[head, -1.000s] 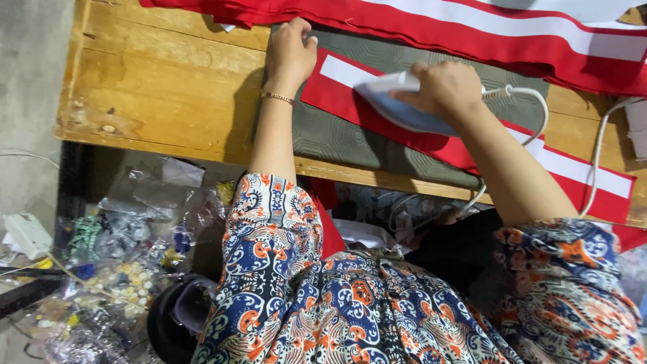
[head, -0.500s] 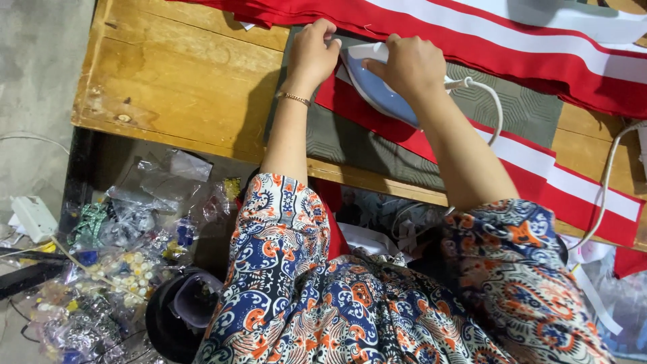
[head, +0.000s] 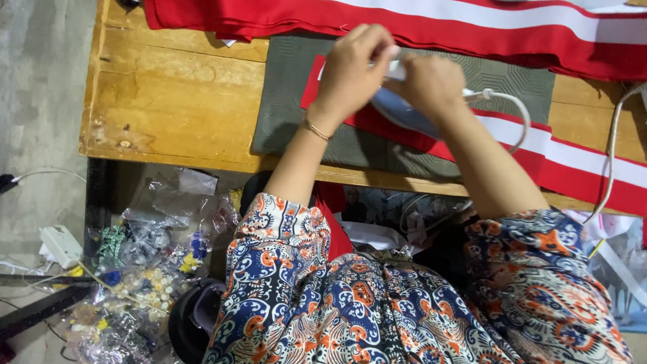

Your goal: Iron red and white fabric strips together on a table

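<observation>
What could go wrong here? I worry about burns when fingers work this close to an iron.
The left hand presses the red and white strip right beside the iron under the right hand, so fingers could touch hot metal. The white cord loops over the strip and could snag.

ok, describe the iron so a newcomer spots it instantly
On the wooden table, find the grey-green mat crossed by a red and white fabric strip. The iron sits on it under the right hand: pale blue, with a white cord trailing right.

left hand [head: 350, 71]: fingers curled, wrist bent | right hand [head: 431, 84]: closed, knuckles up | hands touching
</observation>
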